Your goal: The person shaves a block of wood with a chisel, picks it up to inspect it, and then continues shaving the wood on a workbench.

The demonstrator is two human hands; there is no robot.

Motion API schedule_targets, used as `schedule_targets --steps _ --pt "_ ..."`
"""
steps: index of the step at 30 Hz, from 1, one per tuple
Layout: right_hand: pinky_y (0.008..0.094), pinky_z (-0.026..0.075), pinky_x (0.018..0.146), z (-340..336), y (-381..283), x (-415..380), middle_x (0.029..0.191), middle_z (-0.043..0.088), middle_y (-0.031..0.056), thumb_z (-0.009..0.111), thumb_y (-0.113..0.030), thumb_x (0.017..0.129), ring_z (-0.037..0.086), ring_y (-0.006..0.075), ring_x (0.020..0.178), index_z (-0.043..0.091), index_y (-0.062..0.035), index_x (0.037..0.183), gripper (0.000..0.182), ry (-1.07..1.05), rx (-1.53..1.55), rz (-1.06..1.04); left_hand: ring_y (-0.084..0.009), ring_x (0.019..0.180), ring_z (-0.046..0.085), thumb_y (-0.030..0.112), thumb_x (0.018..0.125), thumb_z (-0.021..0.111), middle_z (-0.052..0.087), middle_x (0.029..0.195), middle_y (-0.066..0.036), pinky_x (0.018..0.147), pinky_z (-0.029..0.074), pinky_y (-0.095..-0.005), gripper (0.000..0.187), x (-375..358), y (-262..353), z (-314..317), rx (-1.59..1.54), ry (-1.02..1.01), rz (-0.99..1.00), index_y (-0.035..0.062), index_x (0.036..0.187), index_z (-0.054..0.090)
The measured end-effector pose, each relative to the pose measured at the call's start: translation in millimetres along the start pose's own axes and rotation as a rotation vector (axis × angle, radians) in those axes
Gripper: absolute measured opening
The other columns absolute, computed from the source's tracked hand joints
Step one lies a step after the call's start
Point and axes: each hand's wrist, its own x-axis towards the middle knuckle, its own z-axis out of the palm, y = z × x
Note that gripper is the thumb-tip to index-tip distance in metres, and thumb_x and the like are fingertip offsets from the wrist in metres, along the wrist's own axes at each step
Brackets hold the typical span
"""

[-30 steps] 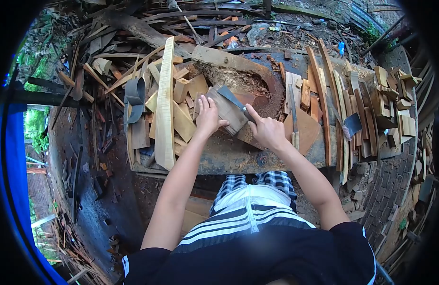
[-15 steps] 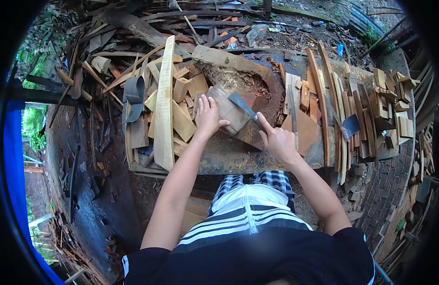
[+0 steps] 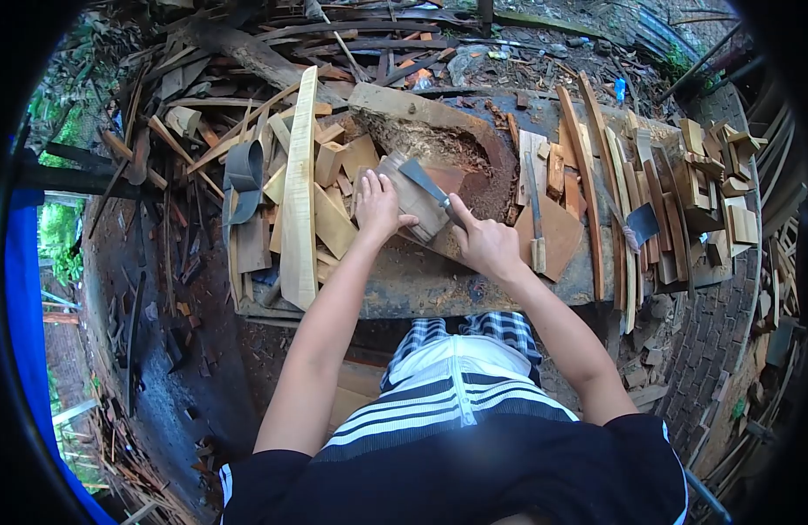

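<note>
My left hand (image 3: 380,208) grips the left end of a squared wooden block (image 3: 427,210), fingers stretched along its edge and thumb apart on the near side. A chisel (image 3: 424,182) with a broad, flaring dark blade is in my right hand (image 3: 489,243), its handle mostly hidden in my closed fingers. The forefinger points along the handle toward the blade. That blade slants up and left across the block's face. Block and hands are at the near side of a large hollowed timber (image 3: 404,105), with sawdust and chips in its hollow.
A long pale curved plank (image 3: 302,192) stands left of my left hand, among offcuts. To the right lie a long-bladed tool (image 3: 535,206) with a wooden handle, a brown board (image 3: 557,241), upright strips (image 3: 580,175) and another dark-bladed tool (image 3: 642,225). The worktable's front edge (image 3: 404,306) is before me.
My right hand has shifted up and left, carrying the chisel's blade farther across the block. The left hand stays on the block's end. The whole view has moved slightly.
</note>
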Motion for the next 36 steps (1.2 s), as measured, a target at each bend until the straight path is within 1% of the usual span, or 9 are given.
schedule_targets --steps 3,7,10,17,20,23,29,32,36 --pt "0.0496 0.053 0.056 -4 -3 -10 0.071 0.068 0.0195 0.055 -0.035 0.093 0.068 0.0368 0.063 0.033 -0.0299 0.149 0.06 -0.1 0.019 0.026 -0.0398 0.146 0.018 0.056 0.062 0.083 0.016 0.155 -0.032 0.117 0.026 -0.0421 0.121 -4 -7 7 -0.063 0.018 0.019 -0.0073 0.147 0.024" --pt "0.0506 0.054 0.057 -7 -4 -17 0.073 0.068 0.0201 0.054 -0.035 0.093 0.068 0.0376 0.065 0.032 -0.0296 0.149 0.061 -0.163 0.038 0.055 -0.0382 0.147 0.015 0.056 0.064 0.082 0.012 0.157 -0.029 0.118 0.023 -0.0414 0.121 -6 -13 15 -0.156 0.076 0.055 -0.0062 0.149 0.022" --pt "0.0506 0.054 0.059 -4 -11 -1 0.074 0.068 0.0212 0.054 -0.035 0.093 0.069 0.0384 0.067 0.03 -0.0296 0.15 0.062 -0.081 0.06 0.039 -0.0377 0.148 0.014 0.056 0.065 0.082 0.011 0.158 -0.029 0.118 0.022 -0.0406 0.12 -6 -13 16 -0.166 0.08 0.053 -0.0056 0.149 0.021" --pt "0.0509 0.054 0.062 -6 -6 -13 0.078 0.069 0.0227 0.054 -0.035 0.093 0.069 0.0398 0.07 0.03 -0.0295 0.15 0.062 -0.16 0.086 0.054 -0.0367 0.148 0.015 0.057 0.064 0.082 0.012 0.158 -0.028 0.118 0.023 -0.0409 0.122 -3 -15 21 -0.147 0.084 0.057 -0.0043 0.15 0.021" --pt "0.0506 0.055 0.063 -3 -10 -3 0.077 0.069 0.0225 0.054 -0.035 0.093 0.069 0.0388 0.071 0.029 -0.0303 0.15 0.063 -0.087 0.084 0.03 -0.0358 0.148 0.016 0.058 0.063 0.082 0.013 0.158 -0.027 0.118 0.023 -0.0412 0.124 -4 -16 22 -0.134 0.096 0.058 -0.0033 0.15 0.019" --pt "0.0497 0.055 0.061 -16 -6 -15 0.077 0.069 0.0223 0.054 -0.035 0.093 0.069 0.0383 0.071 0.029 -0.0287 0.151 0.063 -0.161 0.075 0.052 -0.0352 0.148 0.016 0.058 0.062 0.083 0.013 0.158 -0.026 0.118 0.023 -0.0409 0.125 -5 -16 13 -0.113 0.066 0.068 -0.0032 0.15 0.019" --pt "0.0511 0.054 0.064 3 -11 7 0.078 0.069 0.0219 0.052 -0.035 0.094 0.068 0.0404 0.073 0.029 -0.0313 0.15 0.062 -0.107 0.082 0.039 -0.0344 0.148 0.016 0.056 0.06 0.085 0.012 0.159 -0.025 0.118 0.023 -0.0415 0.126 -5 -14 17 -0.104 0.04 0.062 -0.0028 0.151 0.019" --pt "0.0495 0.055 0.061 -5 -10 1 0.077 0.069 0.0214 0.055 -0.035 0.092 0.069 0.0378 0.07 0.03 -0.0282 0.15 0.063 -0.128 0.053 0.018 -0.0342 0.148 0.016 0.055 0.06 0.085 0.013 0.159 -0.025 0.118 0.023 -0.0423 0.126 -5 -14 9 -0.084 0.032 0.05 -0.0022 0.151 0.019" --pt "0.0502 0.055 0.06 -13 1 -18 0.076 0.069 0.0213 0.055 -0.035 0.092 0.069 0.0382 0.069 0.031 -0.0285 0.15 0.063 -0.157 0.06 0.028 -0.0336 0.148 0.016 0.054 0.06 0.086 0.012 0.159 -0.024 0.118 0.023 -0.0438 0.125 -5 -15 12 -0.116 0.032 0.044 -0.0004 0.151 0.019"
